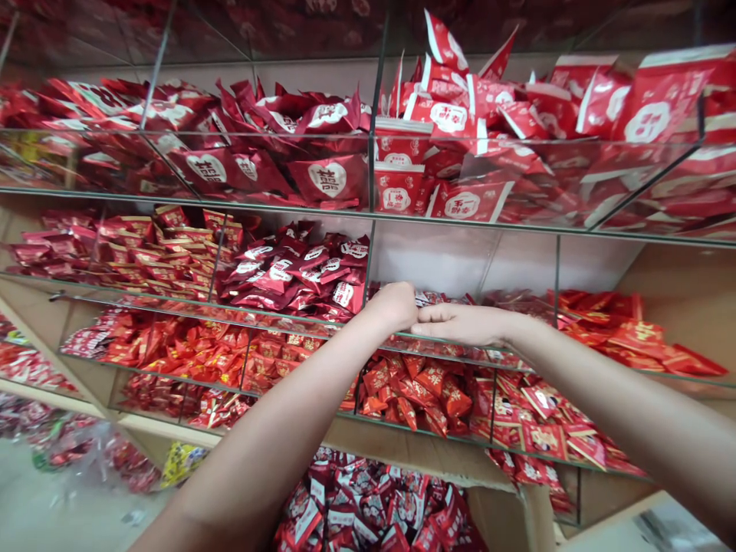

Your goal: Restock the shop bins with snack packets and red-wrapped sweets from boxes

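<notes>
Both my arms reach to a glass-fronted compartment on the middle shelf. My left hand (396, 305) is bent over the glass edge, its fingers hidden behind the wrist and the back of the hand. My right hand (460, 323) lies along the same edge, fingers stretched leftward and close against my left hand. I see nothing held in it. Just behind my hands, small dark-red and white packets (431, 297) show in the compartment, partly covered. Left of them, a divider separates a pile of maroon candy packets (281, 270) with white labels.
Large red packets (448, 116) fill the upper shelf behind a clear front panel (540, 180). Orange-red packets (417, 387) lie on the shelf below. A cardboard box (506, 510) of dark-red packets (373, 506) stands in front. Thin glass dividers (556, 276) split the shelves.
</notes>
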Demonstrator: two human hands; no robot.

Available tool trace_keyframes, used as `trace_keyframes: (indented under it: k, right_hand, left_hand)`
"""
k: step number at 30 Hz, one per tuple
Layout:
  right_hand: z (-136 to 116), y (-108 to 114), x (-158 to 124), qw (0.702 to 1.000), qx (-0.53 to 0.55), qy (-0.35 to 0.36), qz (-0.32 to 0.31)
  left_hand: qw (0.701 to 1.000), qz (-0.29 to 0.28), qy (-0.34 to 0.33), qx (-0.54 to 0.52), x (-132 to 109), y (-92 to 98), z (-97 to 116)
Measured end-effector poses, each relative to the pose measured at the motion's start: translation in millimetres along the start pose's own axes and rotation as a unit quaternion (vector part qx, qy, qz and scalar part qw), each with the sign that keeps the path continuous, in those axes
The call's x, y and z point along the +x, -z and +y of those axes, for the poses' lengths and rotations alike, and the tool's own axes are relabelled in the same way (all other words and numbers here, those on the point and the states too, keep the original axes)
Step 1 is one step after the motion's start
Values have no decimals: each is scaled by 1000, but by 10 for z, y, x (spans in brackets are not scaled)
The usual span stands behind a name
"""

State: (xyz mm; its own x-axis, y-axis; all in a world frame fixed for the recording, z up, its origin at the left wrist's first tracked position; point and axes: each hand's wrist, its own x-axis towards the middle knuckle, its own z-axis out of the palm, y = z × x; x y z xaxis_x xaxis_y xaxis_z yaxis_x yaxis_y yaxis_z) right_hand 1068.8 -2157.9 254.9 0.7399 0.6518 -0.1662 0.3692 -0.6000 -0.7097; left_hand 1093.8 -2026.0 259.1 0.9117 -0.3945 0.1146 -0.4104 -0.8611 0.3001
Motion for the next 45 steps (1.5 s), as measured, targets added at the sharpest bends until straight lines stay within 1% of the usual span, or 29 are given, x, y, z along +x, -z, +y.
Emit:
trace_keyframes:
  k: [2, 6, 8, 10, 15, 19, 22, 24, 25, 26, 27, 28, 30, 31, 32, 33, 34, 35, 37, 38, 40, 42, 43, 45]
  right_hand:
    - [2, 25, -28, 1000, 0, 9, -5]
    - [2, 110, -107, 999, -31, 10, -34]
    - [-4, 134, -153, 999, -29, 10, -29]
    - [-19, 124, -198, 1000, -17, 10, -8]
    - [-78, 18, -285, 996, 7, 14, 90]
    - [-61, 33, -341, 985, 34, 42, 163]
    - [-11, 91, -381, 960, 96, 22, 262]
    - [15, 118, -387, 936, 140, 7, 324]
    - [23, 125, -380, 925, 155, 7, 346]
    - [28, 130, -367, 916, 168, 17, 364]
    - [31, 133, -348, 908, 177, 36, 377]
    - [32, 135, -325, 901, 184, 62, 389]
    - [38, 136, -273, 891, 192, 110, 395]
    - [44, 133, -246, 890, 191, 126, 395]
    - [51, 127, -220, 890, 187, 133, 394]
    - [58, 116, -195, 891, 186, 133, 393]
    - [64, 101, -171, 888, 193, 130, 396]
    - [68, 83, -151, 882, 213, 125, 402]
    - [64, 42, -120, 865, 283, 102, 402]
    - [56, 24, -113, 861, 325, 81, 383]
    - [30, 3, -113, 863, 392, 33, 317]
    - [6, 1, -126, 866, 426, 6, 263]
    - [-1, 5, -134, 864, 432, 7, 257]
    - [1, 13, -148, 865, 423, 26, 270]
  left_hand:
    - [1000, 3, 5, -2, 5, -6, -2]
    - [1000, 5, 4, -5, 6, -14, -10]
    - [1000, 8, 2, -8, 2, -16, -13]
    - [1000, 12, 1, -12, -1, -20, -15]
    - [999, 15, -6, -30, 8, -35, -18]
    - [998, 21, -15, -58, 2, -41, -29]
    - [995, 37, -25, -91, -20, -34, -37]
    - [990, 69, -31, -115, -25, -24, -34]
    - [985, 90, -33, -146, -22, -16, -28]
    - [975, 102, -30, -195, -17, -7, -20]
    - [960, 100, -20, -260, -10, 4, -9]
    - [938, 80, -5, -338, -5, 17, 2]
    - [870, -7, 16, -493, -5, 42, 22]
    - [835, -51, 15, -548, -11, 51, 27]
    - [803, -73, 6, -591, -20, 56, 28]
    - [777, -75, -7, -625, -29, 55, 24]
    - [757, -59, -23, -650, -35, 47, 16]
    - [743, -26, -38, -667, -37, 33, 5]
    - [726, 51, -62, -683, -26, -7, -22]
    - [723, 84, -69, -682, -13, -29, -34]
    - [728, 134, -69, -669, 14, -65, -51]
    - [735, 157, -67, -656, 31, -79, -54]
    - [736, 159, -69, -654, 31, -77, -50]
    - [734, 149, -70, -658, 13, -55, -36]
